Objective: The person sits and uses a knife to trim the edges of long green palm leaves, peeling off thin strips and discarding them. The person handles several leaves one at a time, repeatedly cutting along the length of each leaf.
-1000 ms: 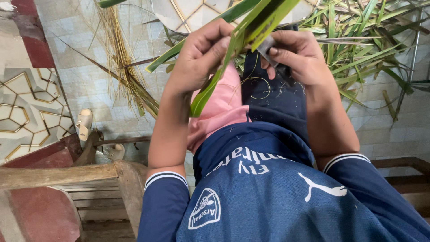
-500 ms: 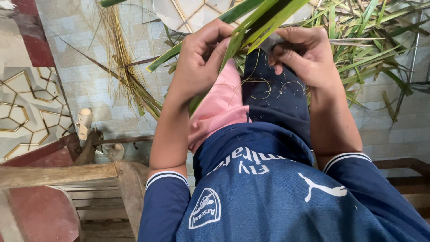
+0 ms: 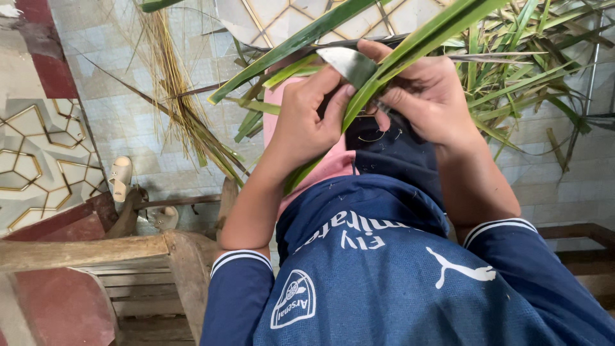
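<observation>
Both hands have shifted up and closer together since a moment ago, and a pale knife blade [image 3: 349, 64] now shows between them where it didn't before, so it looks like the leaf is being split or trimmed right now. Left hand [image 3: 304, 125] has its grip clamped on the long green leaf [image 3: 410, 54], thumb pressed near the blade. Right hand [image 3: 432, 96] is closed too, probably on the knife handle, though that's hidden under the fingers. Leaf runs from the lap up out of frame. Pile of leaves [image 3: 525, 70] behind is cut off, and where the edge meets the leaf is hard to make out.
</observation>
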